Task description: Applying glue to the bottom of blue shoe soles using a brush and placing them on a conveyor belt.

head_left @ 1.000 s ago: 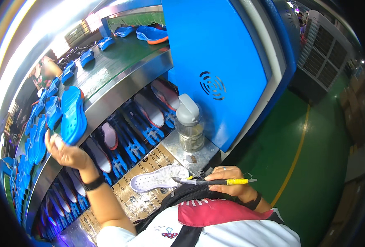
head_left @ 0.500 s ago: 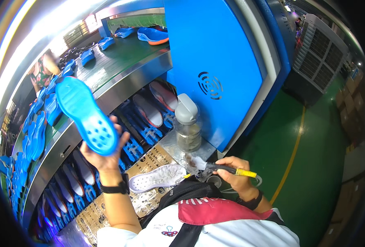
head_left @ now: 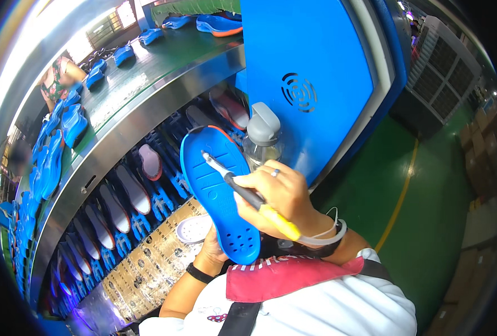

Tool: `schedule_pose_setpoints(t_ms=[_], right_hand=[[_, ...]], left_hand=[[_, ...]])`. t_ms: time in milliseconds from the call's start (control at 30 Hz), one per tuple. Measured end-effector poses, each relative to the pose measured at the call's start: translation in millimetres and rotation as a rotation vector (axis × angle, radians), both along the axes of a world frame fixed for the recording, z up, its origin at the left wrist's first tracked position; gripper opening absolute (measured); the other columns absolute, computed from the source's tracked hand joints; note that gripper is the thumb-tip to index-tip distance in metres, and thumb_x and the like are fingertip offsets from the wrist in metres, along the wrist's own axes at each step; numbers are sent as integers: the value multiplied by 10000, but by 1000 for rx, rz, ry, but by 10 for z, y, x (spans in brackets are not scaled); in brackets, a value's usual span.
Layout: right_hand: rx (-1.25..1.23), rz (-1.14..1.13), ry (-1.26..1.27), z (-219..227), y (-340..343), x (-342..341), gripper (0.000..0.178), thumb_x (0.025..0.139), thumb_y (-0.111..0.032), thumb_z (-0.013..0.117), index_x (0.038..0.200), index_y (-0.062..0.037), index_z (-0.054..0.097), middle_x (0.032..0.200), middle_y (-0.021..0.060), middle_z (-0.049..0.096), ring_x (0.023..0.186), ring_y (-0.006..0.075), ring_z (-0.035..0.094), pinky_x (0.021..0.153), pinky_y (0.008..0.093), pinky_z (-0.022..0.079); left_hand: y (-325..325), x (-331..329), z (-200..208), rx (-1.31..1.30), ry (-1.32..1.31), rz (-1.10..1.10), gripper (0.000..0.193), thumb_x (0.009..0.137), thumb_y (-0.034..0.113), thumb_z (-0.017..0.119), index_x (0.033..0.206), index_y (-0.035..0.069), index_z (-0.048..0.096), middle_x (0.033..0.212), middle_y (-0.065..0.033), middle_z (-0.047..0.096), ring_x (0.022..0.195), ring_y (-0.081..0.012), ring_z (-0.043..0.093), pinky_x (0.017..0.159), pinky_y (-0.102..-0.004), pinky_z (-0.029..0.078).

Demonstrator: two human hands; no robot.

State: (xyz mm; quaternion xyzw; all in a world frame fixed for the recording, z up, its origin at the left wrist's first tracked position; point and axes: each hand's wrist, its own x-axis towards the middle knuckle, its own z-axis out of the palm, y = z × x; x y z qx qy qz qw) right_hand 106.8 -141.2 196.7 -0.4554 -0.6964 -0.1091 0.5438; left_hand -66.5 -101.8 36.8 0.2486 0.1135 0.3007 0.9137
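Observation:
A blue shoe sole [head_left: 210,182] with an orange rim edge and small holes in its near end is tilted up in front of me. My left hand [head_left: 212,250] grips its near left edge, with most fingers hidden behind it. Closed around a black and yellow brush pen [head_left: 252,197] is my right hand [head_left: 285,193], a ring on one finger. A thin clear tube hangs off the pen's yellow end. The pen's whitish tip appears to touch the sole's inner face toward its far end. Partly covered by the blue sole, a pale lilac sole [head_left: 193,229] lies on printed cardboard [head_left: 147,263].
A clear bottle with a grey lid [head_left: 263,124] stands behind my right hand, beside a blue machine cabinet [head_left: 310,50]. Along the left, a conveyor [head_left: 142,73] carries several blue soles [head_left: 50,165]. Below it hang shoe uppers [head_left: 117,204]. Another person [head_left: 58,84] is across the conveyor.
My left hand has brought the blue sole right and closer to my body, turning it. My right hand has lifted the brush pen from beside the bottle onto the sole.

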Motion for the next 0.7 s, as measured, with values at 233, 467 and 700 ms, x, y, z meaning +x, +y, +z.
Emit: schedule_pose_setpoints(t_ms=[233, 467, 700], right_hand=[[-242, 407, -232, -94, -45, -250, 254, 624, -106, 722, 846, -60, 606, 710, 72, 584, 674, 243, 583, 599, 347, 487], [-116, 317, -39, -178, 27, -382, 284, 633, -37, 774, 892, -33, 657, 673, 55, 578, 588, 227, 573, 523, 325, 472], [-84, 408, 137, -312, 23, -525, 249, 633, -8, 752, 860, -28, 651, 665, 73, 575, 561, 236, 551, 497, 326, 442]], left_hand=[[-6, -297, 15, -9, 95, 116, 752, 732, 448, 778, 1319, 91, 474, 1249, -104, 582, 1142, -271, 571, 1009, -449, 450], [45, -454, -91, -89, 9, 113, 759, 730, 459, 774, 1309, 66, 481, 1272, -148, 562, 1130, -282, 580, 1003, -446, 456], [166, -654, -144, -43, -78, 206, 716, 719, 479, 774, 1263, 88, 523, 1179, -150, 617, 1075, -302, 607, 947, -466, 497]])
